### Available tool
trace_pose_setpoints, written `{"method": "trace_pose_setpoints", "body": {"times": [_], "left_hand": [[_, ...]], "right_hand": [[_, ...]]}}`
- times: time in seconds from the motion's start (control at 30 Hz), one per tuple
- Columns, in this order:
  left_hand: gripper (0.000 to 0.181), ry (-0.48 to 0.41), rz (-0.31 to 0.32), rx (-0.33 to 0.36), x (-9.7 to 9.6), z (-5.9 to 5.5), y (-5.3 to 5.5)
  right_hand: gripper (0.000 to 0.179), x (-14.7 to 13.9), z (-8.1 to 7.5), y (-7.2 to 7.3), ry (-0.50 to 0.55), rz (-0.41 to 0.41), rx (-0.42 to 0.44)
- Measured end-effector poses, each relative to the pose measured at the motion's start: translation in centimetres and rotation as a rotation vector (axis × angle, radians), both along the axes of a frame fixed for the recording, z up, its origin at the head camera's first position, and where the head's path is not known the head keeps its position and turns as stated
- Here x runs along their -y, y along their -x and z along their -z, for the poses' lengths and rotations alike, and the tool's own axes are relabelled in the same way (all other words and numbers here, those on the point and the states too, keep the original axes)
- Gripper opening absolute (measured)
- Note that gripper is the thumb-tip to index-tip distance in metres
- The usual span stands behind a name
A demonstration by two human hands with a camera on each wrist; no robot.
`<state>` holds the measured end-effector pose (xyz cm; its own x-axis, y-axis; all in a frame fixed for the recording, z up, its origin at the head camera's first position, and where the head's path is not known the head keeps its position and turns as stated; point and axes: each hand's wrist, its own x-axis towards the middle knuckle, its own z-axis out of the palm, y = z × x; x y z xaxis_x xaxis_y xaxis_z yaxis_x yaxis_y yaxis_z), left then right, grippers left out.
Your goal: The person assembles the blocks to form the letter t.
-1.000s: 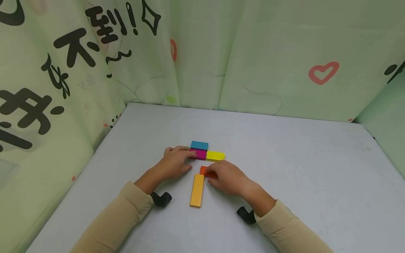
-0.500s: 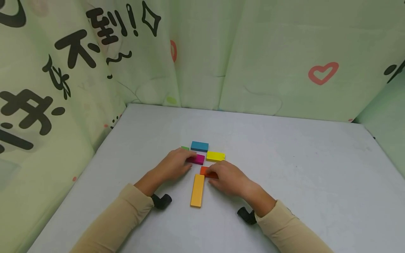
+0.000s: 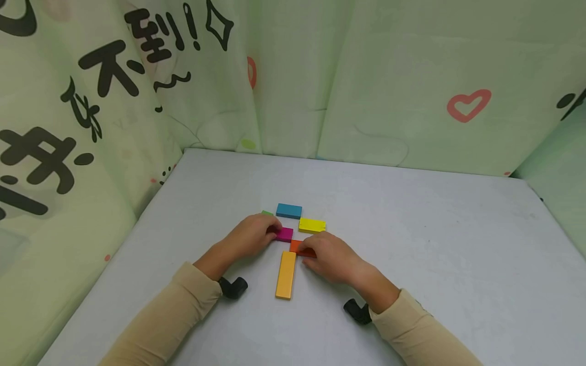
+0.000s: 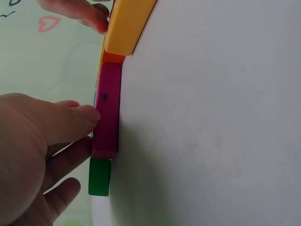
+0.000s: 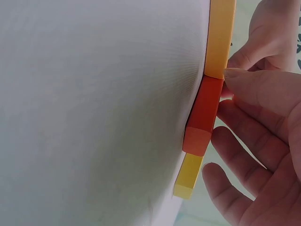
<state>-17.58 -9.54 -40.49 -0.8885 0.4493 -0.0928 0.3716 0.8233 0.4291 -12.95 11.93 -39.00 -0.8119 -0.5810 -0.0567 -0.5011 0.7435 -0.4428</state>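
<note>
My left hand (image 3: 249, 236) pinches a magenta block (image 3: 285, 234) between thumb and fingers; in the left wrist view the thumb lies on the edge of that magenta block (image 4: 108, 110). Close by on the right, my right hand (image 3: 336, 259) holds a red-orange block (image 3: 295, 246), partly hidden under its fingers. The magenta block's right end is beside the red-orange block's left corner. A long amber block (image 3: 286, 276) stretches toward me from the red-orange one. Behind the hands lie a blue block (image 3: 289, 211) and a yellow block (image 3: 312, 225).
A green block (image 3: 267, 213) peeks out behind the left hand, mostly hidden in the head view. All the blocks are on a white table (image 3: 435, 254). A pale green printed curtain (image 3: 389, 76) hangs along the back and left sides.
My left hand has drawn the magenta block away from the blue and yellow blocks, toward me, to the red-orange block. The green block has come into sight. The right hand stays put.
</note>
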Motion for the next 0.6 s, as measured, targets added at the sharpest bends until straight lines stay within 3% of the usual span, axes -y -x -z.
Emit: {"method": "trace_pose_setpoints", "body": {"times": [0.3,0.6], "left_hand": [[0.023,0.003,-0.028,0.031,0.48,0.01,-0.29],[0.022,0.009,-0.005,0.051,0.93,-0.12,-0.41]], "right_hand": [[0.024,-0.06,-0.01,0.02,-0.004,-0.004,-0.004],[0.025,-0.02,-0.05,-0.03,-0.013,0.006,0.015]]}}
